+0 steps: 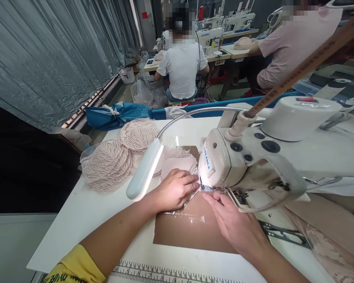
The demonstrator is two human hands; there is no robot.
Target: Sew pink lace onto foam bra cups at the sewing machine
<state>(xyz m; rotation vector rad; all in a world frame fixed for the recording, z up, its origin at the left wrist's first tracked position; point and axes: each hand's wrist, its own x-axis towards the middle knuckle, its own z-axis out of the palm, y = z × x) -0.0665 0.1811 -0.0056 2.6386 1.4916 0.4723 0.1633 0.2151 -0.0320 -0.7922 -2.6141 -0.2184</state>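
My left hand (177, 189) rests on a pale pink lace-edged cup piece (178, 167), its fingers bent together and gripping the edge beside the needle area of a white JUKI sewing machine (216, 157). Part of the piece is hidden under that hand and the machine head. Close by on the right, my right hand (234, 220) reaches in low, fingers stretched out and slightly apart, tips by the presser foot. No held thing shows in it. Beneath both hands lies a brown sheet (188, 232) with clear tape on it.
Stacked lace pieces (106, 167) and another lace pile (138, 133) sit at the left on the white table (85, 220). A lit lamp (144, 169) on a bendable neck hangs over the work. A ruler strip (165, 273) runs along the front. Two people sit at machines beyond.
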